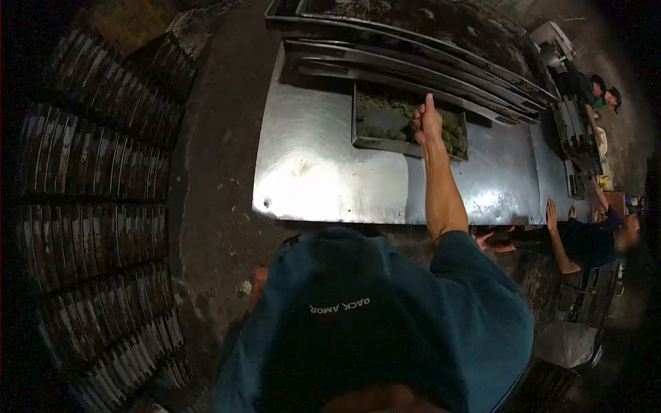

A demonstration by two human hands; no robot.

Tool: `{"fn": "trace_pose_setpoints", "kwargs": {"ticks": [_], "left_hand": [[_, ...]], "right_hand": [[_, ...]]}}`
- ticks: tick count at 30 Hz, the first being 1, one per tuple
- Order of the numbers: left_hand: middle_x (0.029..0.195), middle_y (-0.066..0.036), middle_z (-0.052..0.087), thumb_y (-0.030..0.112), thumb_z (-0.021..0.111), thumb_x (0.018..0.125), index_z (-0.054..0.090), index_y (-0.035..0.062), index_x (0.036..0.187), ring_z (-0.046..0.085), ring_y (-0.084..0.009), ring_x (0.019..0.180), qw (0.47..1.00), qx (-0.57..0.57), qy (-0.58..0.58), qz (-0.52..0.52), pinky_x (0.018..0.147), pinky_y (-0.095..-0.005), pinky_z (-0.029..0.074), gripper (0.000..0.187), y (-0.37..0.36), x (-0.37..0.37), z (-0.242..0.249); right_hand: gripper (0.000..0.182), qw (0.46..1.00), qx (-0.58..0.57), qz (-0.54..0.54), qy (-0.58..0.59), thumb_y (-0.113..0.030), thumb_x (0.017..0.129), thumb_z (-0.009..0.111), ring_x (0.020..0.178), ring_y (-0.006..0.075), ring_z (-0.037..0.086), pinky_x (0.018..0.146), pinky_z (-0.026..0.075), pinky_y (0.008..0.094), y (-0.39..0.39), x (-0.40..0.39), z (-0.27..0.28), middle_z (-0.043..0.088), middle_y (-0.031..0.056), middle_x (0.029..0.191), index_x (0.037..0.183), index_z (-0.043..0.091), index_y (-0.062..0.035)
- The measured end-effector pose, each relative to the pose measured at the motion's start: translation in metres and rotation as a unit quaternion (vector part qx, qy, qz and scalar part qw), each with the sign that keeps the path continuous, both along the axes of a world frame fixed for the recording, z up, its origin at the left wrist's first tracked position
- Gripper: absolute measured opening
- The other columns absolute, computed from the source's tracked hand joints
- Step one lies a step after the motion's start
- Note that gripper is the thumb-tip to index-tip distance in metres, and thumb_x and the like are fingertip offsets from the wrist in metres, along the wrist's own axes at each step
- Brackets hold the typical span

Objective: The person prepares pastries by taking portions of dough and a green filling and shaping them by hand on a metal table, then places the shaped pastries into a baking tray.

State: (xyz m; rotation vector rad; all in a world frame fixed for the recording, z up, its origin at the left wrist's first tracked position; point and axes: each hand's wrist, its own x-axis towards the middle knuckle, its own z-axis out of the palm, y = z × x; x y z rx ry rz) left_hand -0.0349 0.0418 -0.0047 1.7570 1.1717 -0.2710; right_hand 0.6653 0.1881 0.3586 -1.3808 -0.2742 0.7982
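My right hand [428, 124] is closed in a fist over the right half of a shallow metal tray [385, 145], its thumb pointing away from me. What the fingers hold, if anything, is hidden. Greenish-brown lumps [375, 131] lie along the tray's edges, around a flatter grey-green middle. The tray rests on a shiny metal table [303, 158]. Only a dim patch of skin [259, 281] shows at the left side of my body, possibly my left hand; no fingers can be made out.
Long metal trays [413, 55] are stacked across the table's far side. Rows of dark stacked trays [96, 241] stand at the left. At the right, a person [585, 241] reaches toward the table's near edge, and other people [595, 89] are farther back.
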Motion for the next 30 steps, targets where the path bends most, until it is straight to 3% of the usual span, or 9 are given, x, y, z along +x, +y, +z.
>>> {"fn": "trace_pose_setpoints", "kwargs": {"ticks": [9,10,11,14,16,19,27,29,30], "left_hand": [[0.109,-0.012,0.06,0.037,0.058,0.09,0.061,0.009,0.112,0.058,-0.0235,0.093,0.995,-0.064,-0.049,0.066,0.082,-0.0418,0.048,0.036,-0.011,0.025,0.0],[0.09,-0.008,0.052,0.028,0.05,0.091,0.056,0.0087,0.098,0.051,-0.0203,0.078,0.972,-0.079,-0.038,0.22,0.069,-0.0382,0.044,0.021,-0.005,0.043,0.041],[0.071,-0.004,0.045,0.019,0.042,0.093,0.051,0.0084,0.084,0.044,-0.0172,0.062,0.925,-0.093,-0.026,0.368,0.057,-0.0346,0.04,0.016,0.027,0.084,0.107],[0.071,-0.004,0.044,0.019,0.042,0.093,0.05,0.0082,0.084,0.043,-0.0171,0.062,0.917,-0.11,-0.031,0.382,0.057,-0.0344,0.039,0.016,0.058,0.126,0.106],[0.072,-0.004,0.043,0.018,0.042,0.093,0.049,0.008,0.084,0.042,-0.0169,0.062,0.91,-0.124,-0.041,0.394,0.057,-0.0343,0.038,0.015,0.011,0.083,0.103],[0.073,-0.004,0.042,0.018,0.042,0.093,0.048,0.0078,0.083,0.041,-0.0167,0.062,0.898,-0.133,-0.06,0.415,0.058,-0.0341,0.037,0.015,-0.02,0.081,0.097],[0.075,-0.003,0.039,0.016,0.041,0.092,0.044,0.007,0.082,0.038,-0.0162,0.063,0.857,-0.159,-0.096,0.481,0.059,-0.0335,0.034,0.014,-0.04,0.071,0.073],[0.075,-0.003,0.039,0.015,0.041,0.092,0.043,0.0068,0.081,0.037,-0.0161,0.063,0.846,-0.165,-0.101,0.496,0.059,-0.0333,0.034,0.014,-0.038,0.073,0.076],[0.076,-0.003,0.038,0.015,0.04,0.092,0.043,0.0067,0.081,0.036,-0.016,0.063,0.84,-0.168,-0.102,0.505,0.059,-0.0333,0.033,0.014,-0.049,0.063,0.078]], "right_hand": [[0.022,0.989,-0.035,0.138,-0.046,-0.018,0.091,0.058,0.061,0.0106,0.056,0.049,0.045,0.0238,-0.019,-0.034,0.043,0.059,0.0057,0.079,0.105,0.053,-0.0029],[0.034,0.976,-0.096,0.168,-0.104,-0.019,0.089,0.061,0.064,0.0117,0.058,0.048,0.045,0.0246,-0.014,-0.027,0.031,0.06,0.0089,0.085,0.115,0.05,-0.0011],[0.031,0.965,-0.137,0.194,-0.109,-0.019,0.088,0.063,0.064,0.0112,0.058,0.048,0.044,0.022,-0.008,-0.028,0.028,0.06,0.0099,0.087,0.112,0.053,-0.0026],[0.031,0.928,-0.179,0.257,-0.201,-0.025,0.088,0.061,0.07,0.0177,0.062,0.056,0.049,0.0286,0.024,-0.055,0.026,0.064,0.0122,0.09,0.109,0.058,-0.0021],[0.036,0.803,-0.191,0.278,-0.491,-0.031,0.089,0.056,0.08,0.0324,0.065,0.07,0.049,0.0393,0.048,-0.055,-0.002,0.066,0.0185,0.098,0.107,0.061,0.0001],[0.034,0.69,-0.247,0.383,-0.562,-0.023,0.085,0.053,0.092,0.0407,0.061,0.082,0.048,0.0452,0.062,-0.059,-0.018,0.062,0.0256,0.1,0.11,0.062,-0.0023],[0.034,0.695,-0.205,0.318,-0.611,-0.014,0.082,0.052,0.087,0.0417,0.061,0.079,0.05,0.046,0.082,-0.046,-0.013,0.062,0.0266,0.096,0.112,0.062,-0.0032],[0.033,0.65,0.018,0.252,-0.716,-0.01,0.08,0.051,0.086,0.0423,0.061,0.075,0.051,0.0454,0.101,-0.034,-0.049,0.062,0.026,0.097,0.111,0.061,0.0001],[0.026,0.625,-0.091,0.265,-0.729,-0.007,0.08,0.049,0.086,0.0423,0.059,0.072,0.05,0.046,0.11,-0.041,-0.054,0.061,0.0242,0.097,0.101,0.062,0.0014]]}}
